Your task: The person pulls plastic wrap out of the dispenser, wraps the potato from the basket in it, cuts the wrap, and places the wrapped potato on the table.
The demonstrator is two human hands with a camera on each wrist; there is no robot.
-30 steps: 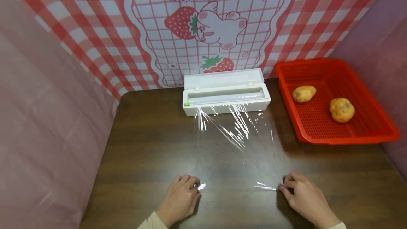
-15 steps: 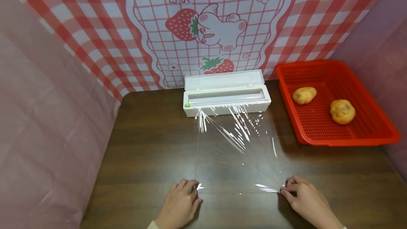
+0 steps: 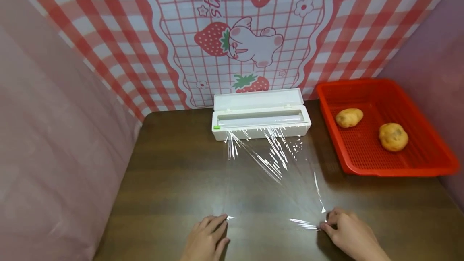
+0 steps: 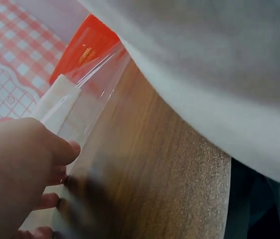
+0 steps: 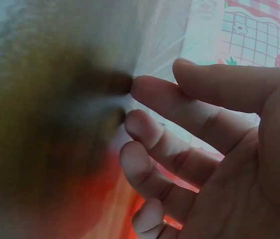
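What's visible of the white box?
The white box, long and plastic-looking, stands at the far side of the table, left of the red basket. Its lid is tipped back open; a pale roll lies inside; a green piece sits at the front left. Clear film runs over its front edge toward the left hand and right hand, neither touching it.

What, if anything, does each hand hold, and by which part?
Right hand: clear film, by its near right corner. Left hand: no grip visible.

film (image 3: 273,165) before dispenser (image 3: 253,133), basket (image 3: 402,172) right, potatoes (image 3: 393,137) in basket
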